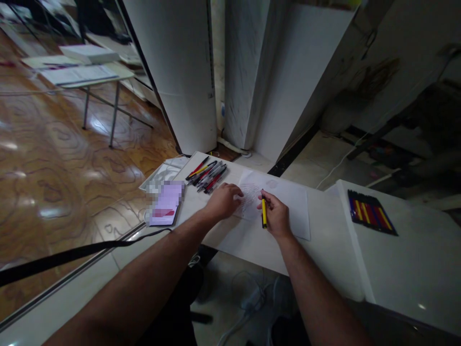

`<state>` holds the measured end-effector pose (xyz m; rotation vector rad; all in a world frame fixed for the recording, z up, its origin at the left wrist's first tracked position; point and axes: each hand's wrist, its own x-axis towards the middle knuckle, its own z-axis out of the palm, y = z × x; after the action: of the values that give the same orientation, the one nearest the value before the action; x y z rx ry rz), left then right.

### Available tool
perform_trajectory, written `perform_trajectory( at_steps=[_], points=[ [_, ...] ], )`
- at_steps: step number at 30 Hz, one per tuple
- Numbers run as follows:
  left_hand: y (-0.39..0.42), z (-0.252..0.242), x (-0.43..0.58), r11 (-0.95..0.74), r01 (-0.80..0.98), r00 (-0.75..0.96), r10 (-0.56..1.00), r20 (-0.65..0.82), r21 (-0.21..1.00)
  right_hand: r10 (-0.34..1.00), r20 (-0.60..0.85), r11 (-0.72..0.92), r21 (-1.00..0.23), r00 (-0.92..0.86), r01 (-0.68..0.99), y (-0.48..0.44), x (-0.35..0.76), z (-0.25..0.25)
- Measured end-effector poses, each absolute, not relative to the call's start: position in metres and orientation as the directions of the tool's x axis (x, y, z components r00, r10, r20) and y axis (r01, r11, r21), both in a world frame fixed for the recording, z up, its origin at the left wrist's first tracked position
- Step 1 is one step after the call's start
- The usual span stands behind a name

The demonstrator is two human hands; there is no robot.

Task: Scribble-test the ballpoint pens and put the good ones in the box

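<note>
A white sheet of paper (288, 204) with a faint pencil drawing lies on a white table (252, 240). My right hand (275, 216) is closed round a yellow and black pen (264, 211), its tip resting on the drawing. On the sheet's left edge my left hand (224, 201) rests palm down, fingers curled loosely, holding nothing that I can see.
A bunch of several red and black pens (207, 176) lies at the table's far left. A phone (165, 205) with a lit screen sits left of my left hand. A flat case of coloured pencils (370, 212) lies on a second white table to the right. A black strap crosses the lower left.
</note>
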<state>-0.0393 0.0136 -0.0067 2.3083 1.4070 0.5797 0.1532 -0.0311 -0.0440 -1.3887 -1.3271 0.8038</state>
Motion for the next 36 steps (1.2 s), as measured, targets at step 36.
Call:
perform_trajectory(
  at_steps=[36],
  points=[
    [-0.011, 0.006, -0.014, -0.277, 0.574, 0.431, 0.903, 0.004, 0.771, 0.887, 0.273, 0.196, -0.952, 0.373, 0.234, -0.030, 0.155, -0.019]
  ],
)
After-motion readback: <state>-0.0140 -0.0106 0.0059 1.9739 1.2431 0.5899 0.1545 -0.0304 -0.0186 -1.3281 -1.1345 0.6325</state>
